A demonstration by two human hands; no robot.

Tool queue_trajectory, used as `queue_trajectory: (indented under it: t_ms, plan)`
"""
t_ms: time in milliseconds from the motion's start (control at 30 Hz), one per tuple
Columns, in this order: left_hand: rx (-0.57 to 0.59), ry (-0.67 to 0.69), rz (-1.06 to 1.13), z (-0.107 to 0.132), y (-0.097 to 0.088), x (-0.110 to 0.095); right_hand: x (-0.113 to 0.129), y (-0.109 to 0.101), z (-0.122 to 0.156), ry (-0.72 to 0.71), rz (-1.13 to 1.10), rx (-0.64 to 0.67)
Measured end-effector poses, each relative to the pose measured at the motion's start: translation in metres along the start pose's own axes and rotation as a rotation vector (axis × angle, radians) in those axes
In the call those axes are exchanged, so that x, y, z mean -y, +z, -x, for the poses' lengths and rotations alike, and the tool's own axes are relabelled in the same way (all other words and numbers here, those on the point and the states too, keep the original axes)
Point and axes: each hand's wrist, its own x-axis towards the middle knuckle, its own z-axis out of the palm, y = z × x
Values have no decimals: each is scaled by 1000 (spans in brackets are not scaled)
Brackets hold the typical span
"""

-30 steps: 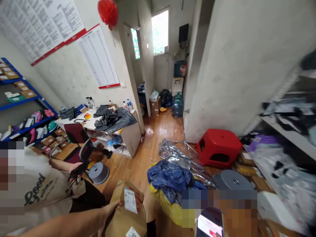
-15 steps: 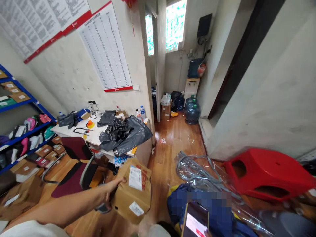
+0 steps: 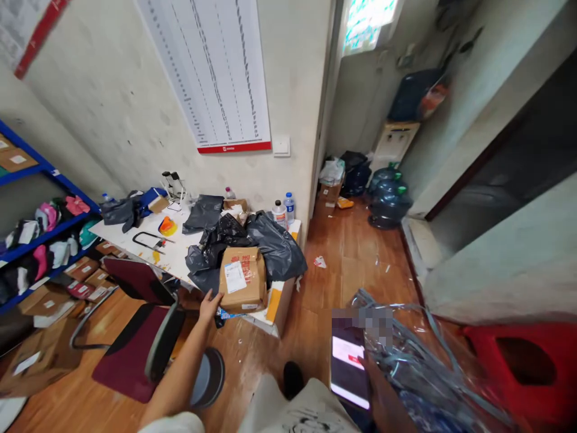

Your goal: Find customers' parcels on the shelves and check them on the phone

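My left hand (image 3: 210, 305) grips the lower left edge of a brown cardboard box (image 3: 255, 282), which bears a white label and red print. The box is over the near right corner of a white desk (image 3: 180, 255), against black plastic bags (image 3: 282, 252). Whether its underside rests fully on them is hidden. On the right, my right hand (image 3: 377, 385) is closed around a smartphone (image 3: 345, 352) with a lit screen; most of its fingers are behind the phone or in shadow.
A maroon chair (image 3: 130, 355) stands left of my arm, near a round bin (image 3: 211, 376). Blue shelves (image 3: 45, 264) hold shoes. Clear plastic sheeting (image 3: 406, 343) and a red stool (image 3: 518, 361) lie to the right. Water jugs (image 3: 387, 204) stand beyond the wooden floor (image 3: 333, 276).
My left hand has carried the box forward from above the floor to the desk corner. My view has come nearer the desk. The phone stays in my right hand.
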Motion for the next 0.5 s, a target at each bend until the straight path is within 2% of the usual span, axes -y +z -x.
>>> queue_trajectory:
  t_ms: [67,133,200,267,333,400,500]
  plan:
    - [-71,123,-63,-2,3,10,5,36,-13,20,16,74]
    - [-63,255,-111,6,11,16,2,70,-27,53,41,179]
    - [-14,377,-165,16,27,16,-9,101,-41,82,55,276]
    - [-29,495,-283,25,47,12,-22,133,-55,72,58,333]
    - [-103,553,-424,28,64,9,-35,163,-68,34,56,375]
    - [-146,555,-524,25,72,11,-47,190,-79,-11,43,392]
    - [-102,612,-565,10,67,21,-63,221,-92,-55,33,391]
